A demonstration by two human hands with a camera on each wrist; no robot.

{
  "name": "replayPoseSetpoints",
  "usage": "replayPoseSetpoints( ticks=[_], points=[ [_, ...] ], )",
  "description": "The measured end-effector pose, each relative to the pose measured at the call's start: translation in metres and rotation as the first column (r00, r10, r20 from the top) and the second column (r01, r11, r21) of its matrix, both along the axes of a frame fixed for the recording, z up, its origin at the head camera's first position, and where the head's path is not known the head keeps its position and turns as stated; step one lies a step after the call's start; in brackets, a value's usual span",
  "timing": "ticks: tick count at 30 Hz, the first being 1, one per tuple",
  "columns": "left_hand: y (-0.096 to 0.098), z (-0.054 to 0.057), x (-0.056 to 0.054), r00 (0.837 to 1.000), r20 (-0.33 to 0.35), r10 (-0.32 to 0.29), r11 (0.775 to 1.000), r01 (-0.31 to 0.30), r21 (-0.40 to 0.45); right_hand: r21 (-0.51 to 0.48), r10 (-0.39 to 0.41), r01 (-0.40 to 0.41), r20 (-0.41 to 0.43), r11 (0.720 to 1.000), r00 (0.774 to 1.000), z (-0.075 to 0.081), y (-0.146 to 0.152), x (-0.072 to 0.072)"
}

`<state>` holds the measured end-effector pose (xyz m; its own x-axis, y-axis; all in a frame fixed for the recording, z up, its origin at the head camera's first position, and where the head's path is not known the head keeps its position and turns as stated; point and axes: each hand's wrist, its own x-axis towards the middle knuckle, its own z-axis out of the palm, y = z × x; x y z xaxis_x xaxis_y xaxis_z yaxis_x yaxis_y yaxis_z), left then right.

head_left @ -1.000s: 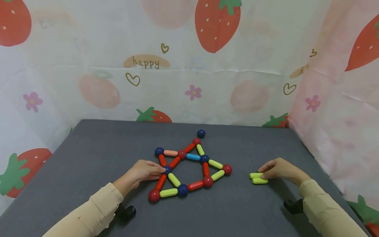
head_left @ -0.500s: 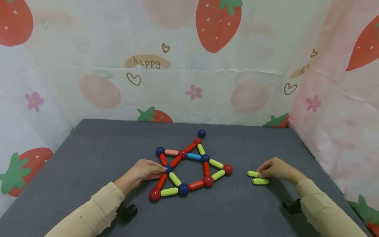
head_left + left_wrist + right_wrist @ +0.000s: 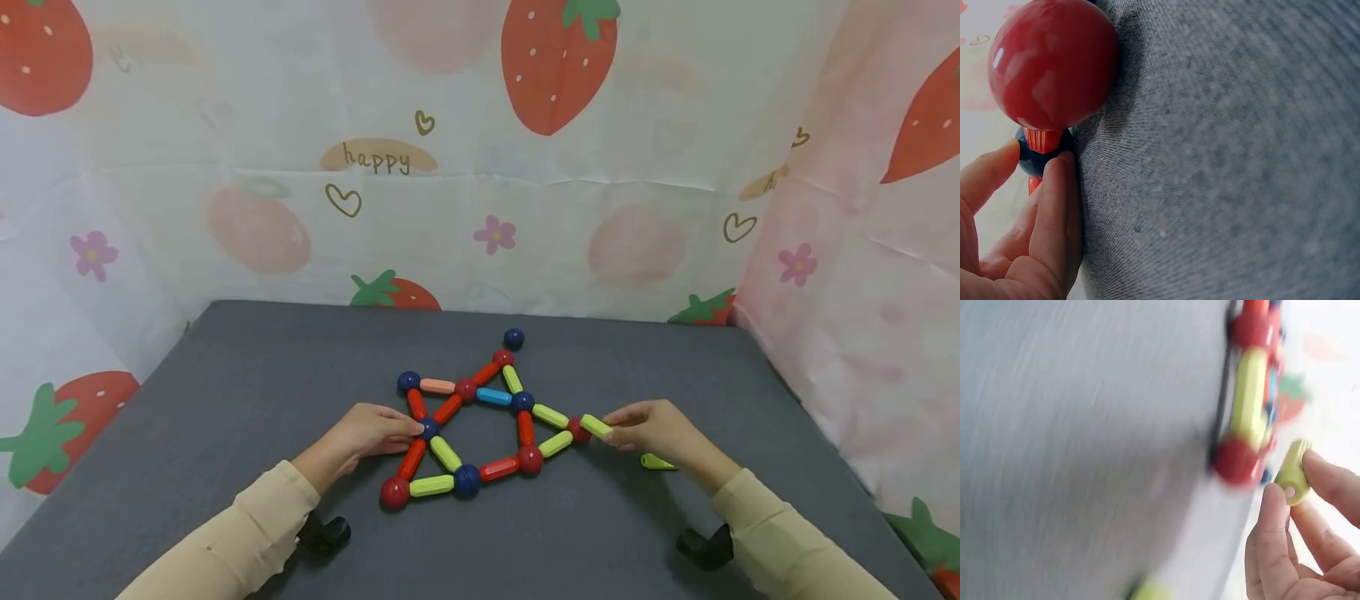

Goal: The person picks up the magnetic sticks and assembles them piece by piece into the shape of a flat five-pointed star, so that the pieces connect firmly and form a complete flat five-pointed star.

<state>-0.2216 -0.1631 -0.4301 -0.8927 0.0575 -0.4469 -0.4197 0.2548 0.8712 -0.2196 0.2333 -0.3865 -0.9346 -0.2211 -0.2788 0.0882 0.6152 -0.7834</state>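
Note:
On the grey table lies a flat star-like figure of magnetic rods and balls, with a blue rod (image 3: 494,397) among red and yellow-green ones. My left hand (image 3: 367,435) pinches the dark blue ball (image 3: 428,428) at its left junction; in the left wrist view a large red ball (image 3: 1054,62) stands in front of those fingers. Between thumb and fingers, my right hand (image 3: 657,429) holds a yellow-green magnetic rod (image 3: 596,426). In the right wrist view this rod (image 3: 1294,472) is raised off the table, close to the figure's rightmost red ball (image 3: 1237,461). From the head it overlaps that ball.
A second yellow-green rod (image 3: 658,462) lies on the table, partly hidden by my right hand. One loose dark blue ball (image 3: 513,338) sits behind the figure's top red ball (image 3: 503,358). Strawberry-print cloth (image 3: 450,208) hangs behind and beside the table (image 3: 315,350).
My right hand has lifted one of the paired yellow-green rods and carried it left to the figure's right tip. The other rod stays behind. My left hand keeps its pinch on the ball.

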Motion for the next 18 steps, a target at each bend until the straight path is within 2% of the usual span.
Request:
replayPoseSetpoints(
  ticks=[5,9,14,18],
  points=[
    [-0.001,0.001,0.0,1.0,0.001,0.001,1.0,-0.001,-0.012,-0.116,0.036,-0.025,0.095,0.993,0.995,-0.006,-0.035,0.014],
    [0.0,0.001,0.0,1.0,0.001,0.006,1.0,-0.006,-0.013,-0.194,0.099,-0.063,0.182,0.979,0.978,-0.019,-0.06,0.026],
    [0.001,0.0,0.001,1.0,0.004,0.014,1.0,-0.014,-0.002,-0.228,0.123,-0.06,0.273,0.972,0.954,-0.03,-0.086,0.038],
    [0.001,0.002,0.001,1.0,0.005,0.011,1.0,-0.011,0.008,-0.237,0.128,-0.057,0.295,0.97,0.947,-0.033,-0.101,0.046]
  ],
)
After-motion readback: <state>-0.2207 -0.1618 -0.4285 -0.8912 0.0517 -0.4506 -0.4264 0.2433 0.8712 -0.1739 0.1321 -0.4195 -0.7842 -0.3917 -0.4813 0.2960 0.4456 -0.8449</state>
